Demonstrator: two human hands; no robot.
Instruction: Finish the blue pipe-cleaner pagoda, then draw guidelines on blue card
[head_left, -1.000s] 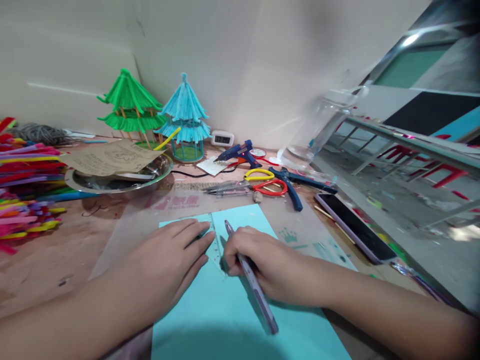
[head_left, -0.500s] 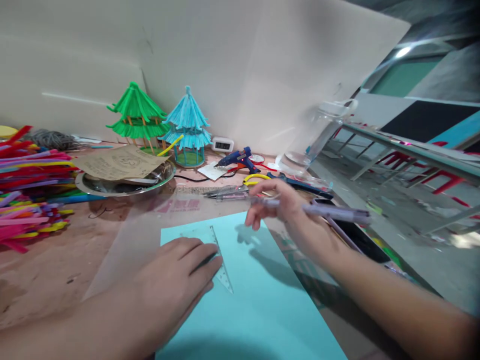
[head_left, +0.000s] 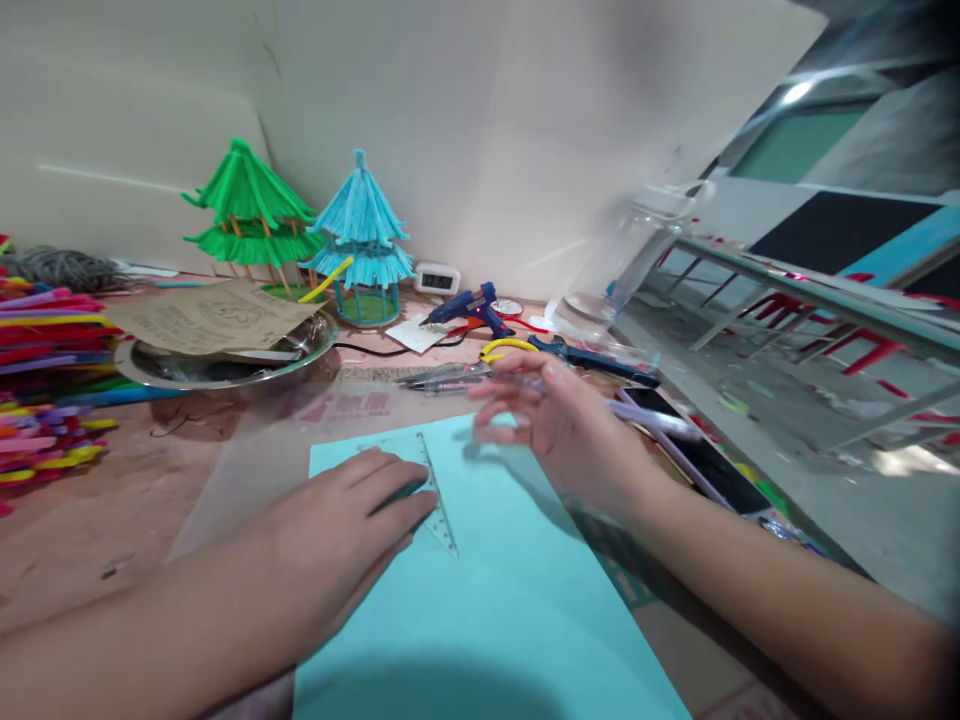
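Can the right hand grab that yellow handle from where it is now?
Probably yes: the yellow handle shows just beyond the right hand's fingers, with nothing visible blocking it, though the pen it holds might get in the way.

The left grip (head_left: 352,530) and right grip (head_left: 566,430) are bare hands with slender fingers (head_left: 411,512); both forearms (head_left: 765,575) are bare too, narrowing toward the wrists (head_left: 651,490).

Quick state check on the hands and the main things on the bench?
Left hand: flat over the set square
Right hand: raised, holding the pen
Pen: off the paper, blurred
Set square: flat on the paper, partly covered
Paper: flat
Phone: screen dark
Clock: digits showing, hard to read
Glue gun: set down, not held
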